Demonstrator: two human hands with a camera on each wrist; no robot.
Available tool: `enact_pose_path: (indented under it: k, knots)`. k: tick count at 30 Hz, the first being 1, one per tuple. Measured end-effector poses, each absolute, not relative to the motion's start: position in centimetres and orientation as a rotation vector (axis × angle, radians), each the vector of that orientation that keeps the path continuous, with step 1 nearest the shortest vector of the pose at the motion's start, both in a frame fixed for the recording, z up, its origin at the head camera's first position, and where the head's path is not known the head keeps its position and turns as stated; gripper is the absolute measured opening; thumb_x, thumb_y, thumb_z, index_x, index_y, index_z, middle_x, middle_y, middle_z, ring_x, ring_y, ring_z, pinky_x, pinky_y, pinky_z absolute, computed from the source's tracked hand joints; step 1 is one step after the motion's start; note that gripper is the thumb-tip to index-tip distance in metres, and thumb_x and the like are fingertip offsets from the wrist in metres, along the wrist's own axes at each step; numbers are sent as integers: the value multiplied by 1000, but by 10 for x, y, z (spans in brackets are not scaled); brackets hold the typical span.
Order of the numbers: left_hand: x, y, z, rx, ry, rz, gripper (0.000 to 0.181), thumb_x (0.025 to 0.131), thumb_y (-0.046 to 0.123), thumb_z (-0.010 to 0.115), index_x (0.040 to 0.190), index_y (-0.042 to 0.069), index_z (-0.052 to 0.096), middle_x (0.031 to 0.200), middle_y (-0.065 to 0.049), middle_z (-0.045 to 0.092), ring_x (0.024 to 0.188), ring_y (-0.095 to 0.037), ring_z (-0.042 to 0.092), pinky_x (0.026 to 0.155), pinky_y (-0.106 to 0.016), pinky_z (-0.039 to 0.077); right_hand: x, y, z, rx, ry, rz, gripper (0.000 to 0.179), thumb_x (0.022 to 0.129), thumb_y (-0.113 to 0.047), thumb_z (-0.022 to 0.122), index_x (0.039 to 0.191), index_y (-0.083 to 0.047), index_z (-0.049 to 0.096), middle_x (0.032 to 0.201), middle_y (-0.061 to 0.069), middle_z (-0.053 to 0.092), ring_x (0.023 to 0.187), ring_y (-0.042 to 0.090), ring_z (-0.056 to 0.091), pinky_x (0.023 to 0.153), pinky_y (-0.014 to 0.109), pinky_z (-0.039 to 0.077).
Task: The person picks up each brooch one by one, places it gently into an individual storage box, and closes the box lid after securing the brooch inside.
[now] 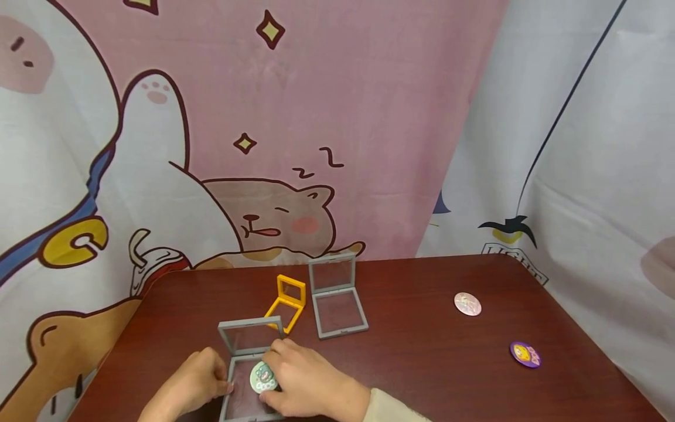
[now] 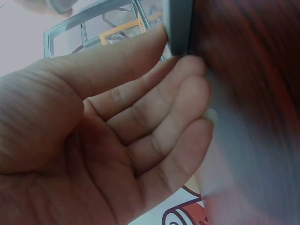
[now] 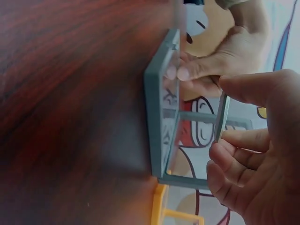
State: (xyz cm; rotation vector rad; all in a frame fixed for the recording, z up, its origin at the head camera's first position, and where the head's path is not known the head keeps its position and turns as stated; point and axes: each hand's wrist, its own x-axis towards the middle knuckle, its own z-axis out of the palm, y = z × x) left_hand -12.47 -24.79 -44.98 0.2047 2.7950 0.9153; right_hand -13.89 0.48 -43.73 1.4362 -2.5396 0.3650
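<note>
Near the table's front edge stands a grey display frame, its lid raised at the back and clear film across both halves. My left hand pinches the left edge of its lower half; in the left wrist view the thumb and fingers meet at the grey rim. Between the thumb and fingers of my right hand is a round pale green button badge with a cartoon figure. The right wrist view shows this badge edge-on, held above the film and apart from it.
Behind stand a small yellow display frame and a second grey display frame, both with lids up. To the right lie a pink badge and a purple-rimmed badge on the dark red table. A cartoon cloth hangs behind.
</note>
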Motion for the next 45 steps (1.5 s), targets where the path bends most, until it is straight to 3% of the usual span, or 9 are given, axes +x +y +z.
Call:
enact_pose_path:
  k: [11, 32, 38, 45]
  knots:
    - [-125, -249, -448, 239, 2784, 940, 36, 79, 4, 88, 55, 11, 61, 51, 8, 52, 53, -13, 47, 48, -25, 35, -141, -15, -446, 1456, -2608, 253, 35, 90, -45, 80, 105, -14, 71, 93, -9, 55, 78, -2, 47, 64, 12, 42]
    - [-125, -254, -449, 273, 2725, 979, 33, 80, 3, 86, 56, 10, 64, 51, 6, 53, 52, -13, 48, 47, -26, 36, -142, -24, -461, 1433, -2577, 106, 35, 90, -56, 78, 99, -23, 71, 91, -12, 56, 78, -3, 52, 54, 14, 38]
    - [-125, -253, -449, 259, 2709, 981, 33, 81, 4, 86, 57, 9, 65, 52, 6, 53, 52, -13, 48, 47, -26, 36, -143, -14, -450, 1436, -2551, 221, 28, 95, -48, 76, 106, -22, 75, 93, -13, 58, 79, -2, 49, 58, 12, 37]
    - [-126, -252, -449, 218, 2718, 962, 33, 81, 6, 87, 57, 9, 65, 53, 5, 55, 52, -13, 49, 48, -28, 38, -152, 5, -424, 1402, -2384, 420, 22, 97, -34, 75, 108, -16, 78, 101, -8, 66, 87, 2, 60, 69, 12, 47]
